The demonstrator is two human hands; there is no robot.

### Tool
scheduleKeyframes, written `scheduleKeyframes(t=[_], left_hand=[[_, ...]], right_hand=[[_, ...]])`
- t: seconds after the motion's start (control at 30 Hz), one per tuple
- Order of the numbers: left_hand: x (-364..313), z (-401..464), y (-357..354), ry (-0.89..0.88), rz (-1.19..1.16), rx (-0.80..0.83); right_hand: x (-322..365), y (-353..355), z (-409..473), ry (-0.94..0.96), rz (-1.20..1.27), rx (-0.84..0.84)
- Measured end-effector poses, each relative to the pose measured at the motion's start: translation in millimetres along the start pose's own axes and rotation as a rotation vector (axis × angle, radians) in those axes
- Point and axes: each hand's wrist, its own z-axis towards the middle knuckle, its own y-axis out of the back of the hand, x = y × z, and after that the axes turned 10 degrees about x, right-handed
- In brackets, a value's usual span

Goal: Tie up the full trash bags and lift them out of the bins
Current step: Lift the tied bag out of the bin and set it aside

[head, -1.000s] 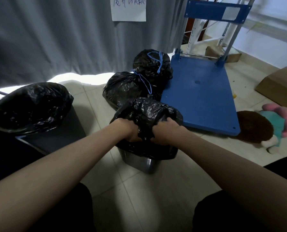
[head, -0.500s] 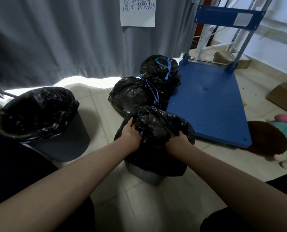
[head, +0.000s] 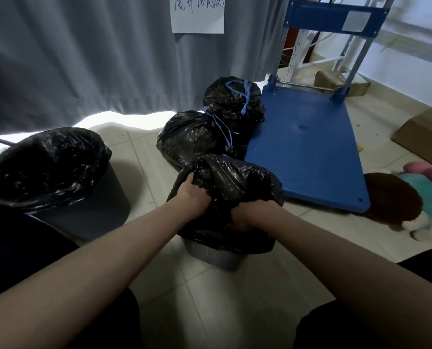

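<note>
Since half a second ago: right hand (head: 245, 217) shifted lower and inward on black trash bag (head: 232, 197), now dug into plastic at near right side; left hand (head: 193, 196) about where it was, at upper left of bag. Both gripping bunched film, fingers curled into folds; right fingertips buried, not visible. Bag seated in small metal bin (head: 217, 256) on tiled floor, centre of view; bulges above rim, mouth side up, long axis roughly left-right across bin. Only a strip of bin wall visible below bag. Mouth not tied.

Just behind, touching or nearly: two tied bags (head: 197, 137) on floor, blue drawstrings (head: 245, 96) knotted. Left: larger dark bin (head: 84, 217) with black liner (head: 49, 165) heaped over rim, partly cut off by frame edge. Right of bags: blue platform trolley (head: 308, 149), handle cropped at top. Far right: plush toy (head: 411, 197), cardboard box (head: 426, 132), both cut off. Paper sign (head: 197, 13) on grey curtain, handwriting unreadable, top cropped.
</note>
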Motion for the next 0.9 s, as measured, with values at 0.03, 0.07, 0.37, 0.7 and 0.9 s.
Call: scheduleKeyframes(t=[0.03,0.07,0.37,0.7,0.9], left_hand=[[1.0,3.5,1.2,-0.009,-0.016,-0.085],[2.0,5.6,3.3,-0.024,-0.032,-0.190],[-12.8,29.0,6.1,-0.261,-0.018,-0.251],[-6.7,31.9,-1.9,-0.122,-0.101,0.138],[-6.2,9.6,4.8,-0.153,-0.129,0.122]], right_hand=[[0.5,3.2,-0.2,0.019,0.033,-0.102],[-0.3,6.1,0.0,0.035,0.043,-0.204],[-23.4,-3.1,2.4,-0.092,-0.202,-0.229],[-24.0,-12.3,-7.1,-0.035,-0.191,-0.130],[-19.5,-17.0,-4.1,0.013,-0.207,-0.044]])
